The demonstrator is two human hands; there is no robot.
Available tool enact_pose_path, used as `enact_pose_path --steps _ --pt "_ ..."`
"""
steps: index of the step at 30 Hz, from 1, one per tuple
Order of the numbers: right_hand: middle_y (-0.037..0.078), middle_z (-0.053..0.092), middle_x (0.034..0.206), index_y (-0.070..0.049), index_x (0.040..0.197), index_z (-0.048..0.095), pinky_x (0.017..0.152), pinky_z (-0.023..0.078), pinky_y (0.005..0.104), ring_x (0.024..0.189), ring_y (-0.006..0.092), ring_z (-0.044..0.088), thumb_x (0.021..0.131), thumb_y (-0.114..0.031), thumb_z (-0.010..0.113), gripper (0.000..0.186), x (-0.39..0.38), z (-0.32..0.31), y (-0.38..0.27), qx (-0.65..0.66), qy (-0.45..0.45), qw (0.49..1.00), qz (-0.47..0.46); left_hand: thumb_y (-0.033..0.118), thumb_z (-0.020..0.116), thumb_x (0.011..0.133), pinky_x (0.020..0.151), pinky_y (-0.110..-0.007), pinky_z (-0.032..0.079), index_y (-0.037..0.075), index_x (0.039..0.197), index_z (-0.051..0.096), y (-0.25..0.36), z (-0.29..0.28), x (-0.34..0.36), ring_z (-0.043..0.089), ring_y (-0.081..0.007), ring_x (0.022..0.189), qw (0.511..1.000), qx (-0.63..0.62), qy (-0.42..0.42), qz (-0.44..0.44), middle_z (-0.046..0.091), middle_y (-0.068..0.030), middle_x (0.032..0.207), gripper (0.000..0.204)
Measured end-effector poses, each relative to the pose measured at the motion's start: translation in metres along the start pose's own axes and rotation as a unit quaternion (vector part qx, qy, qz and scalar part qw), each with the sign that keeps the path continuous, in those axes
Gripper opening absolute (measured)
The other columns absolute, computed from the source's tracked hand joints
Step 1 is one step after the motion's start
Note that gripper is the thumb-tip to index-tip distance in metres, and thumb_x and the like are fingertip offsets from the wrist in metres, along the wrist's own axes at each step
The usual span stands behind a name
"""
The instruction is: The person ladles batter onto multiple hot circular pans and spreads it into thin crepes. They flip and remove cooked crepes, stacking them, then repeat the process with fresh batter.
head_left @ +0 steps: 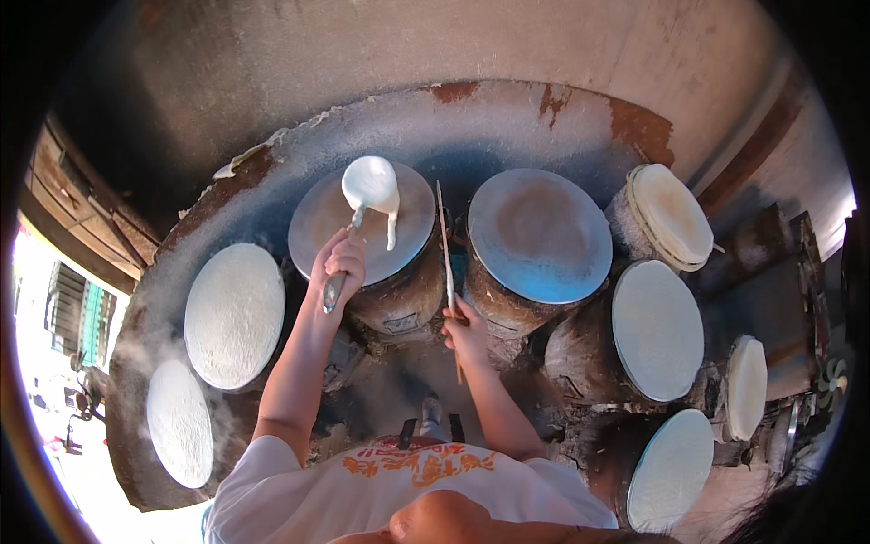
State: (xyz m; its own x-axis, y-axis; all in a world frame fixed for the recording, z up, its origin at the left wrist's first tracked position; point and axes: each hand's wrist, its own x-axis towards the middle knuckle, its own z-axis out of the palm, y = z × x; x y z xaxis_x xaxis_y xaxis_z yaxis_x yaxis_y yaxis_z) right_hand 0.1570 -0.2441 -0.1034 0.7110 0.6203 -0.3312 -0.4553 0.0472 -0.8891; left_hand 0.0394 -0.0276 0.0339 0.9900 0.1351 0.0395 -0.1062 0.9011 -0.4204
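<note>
I have my left hand (pixel 341 263) closed round a ladle (pixel 368 181) above the round plate (pixel 315 215), presumably so drips (pixel 392 232) land there, my right hand (pixel 465 328) gripping a stick (pixel 445 240).

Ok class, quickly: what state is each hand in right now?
Left hand: closed, holding a white-coated ladle by its handle.
Right hand: closed, holding a long thin stick.

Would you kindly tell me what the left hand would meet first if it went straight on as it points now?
Probably the round grey plate beneath the ladle that the left hand holds, though depth is unclear and it might pass above.
</note>
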Motion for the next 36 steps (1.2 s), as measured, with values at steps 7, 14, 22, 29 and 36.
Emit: enact_pose_path --steps 7,14,22,29,36 --pt "0.002 0.053 0.088 -0.006 0.123 0.056 0.048 0.047 0.0206 0.063 0.0077 0.052 0.076 0.007 0.057 0.049 0.023 0.031 0.036 -0.029 0.059 0.994 -0.09 0.023 0.044 0.098 0.032 -0.017 0.029 0.033 0.131 0.042 0.021 -0.003 -0.009 0.033 -0.0041 0.041 0.876 0.379 0.291 0.064 0.033 0.0032 0.06 0.034" --pt "0.008 0.049 0.096 -0.006 0.121 0.055 0.063 0.048 0.026 0.082 0.0157 0.053 0.07 0.006 0.059 0.053 0.019 0.069 0.046 -0.241 0.128 0.938 -0.213 0.016 0.049 0.095 0.035 -0.023 0.031 0.029 0.145 0.026 0.024 0.003 0.001 0.037 -0.0075 0.043 0.616 0.684 0.389 -0.015 0.039 0.0003 0.061 0.057" --pt "0.017 0.047 0.106 0.002 0.123 0.049 0.085 0.042 0.0387 0.099 0.035 0.046 0.069 0.007 0.054 0.054 0.031 0.15 0.062 -0.407 0.184 0.846 -0.292 0.02 0.06 0.086 0.08 -0.037 0.049 0.031 0.14 0.037 0.159 -0.024 0.017 0.064 -0.0301 0.091 0.086 0.984 0.142 0.065 0.063 -0.0175 0.107 0.06" --pt "0.019 0.05 0.108 0.004 0.116 0.053 0.078 0.048 0.0411 0.097 0.0363 0.05 0.073 0.003 0.054 0.043 0.018 0.167 0.045 -0.501 0.236 0.79 -0.263 0.029 0.055 0.088 0.08 -0.042 0.049 0.042 0.137 0.037 0.214 -0.002 0.059 0.061 -0.0361 0.094 0.017 0.985 0.17 0.03 0.063 -0.0161 0.108 0.054" --pt "0.013 0.057 0.104 -0.004 0.105 0.06 0.073 0.051 0.0404 0.097 0.0362 0.053 0.079 -0.003 0.053 0.027 0.066 0.197 0.03 -0.513 0.273 0.773 -0.254 0.026 0.054 0.088 0.085 -0.042 0.048 0.039 0.137 0.038 0.257 -0.008 0.068 0.059 -0.0349 0.1 -0.014 0.993 0.081 0.086 0.059 -0.0145 0.118 0.053"
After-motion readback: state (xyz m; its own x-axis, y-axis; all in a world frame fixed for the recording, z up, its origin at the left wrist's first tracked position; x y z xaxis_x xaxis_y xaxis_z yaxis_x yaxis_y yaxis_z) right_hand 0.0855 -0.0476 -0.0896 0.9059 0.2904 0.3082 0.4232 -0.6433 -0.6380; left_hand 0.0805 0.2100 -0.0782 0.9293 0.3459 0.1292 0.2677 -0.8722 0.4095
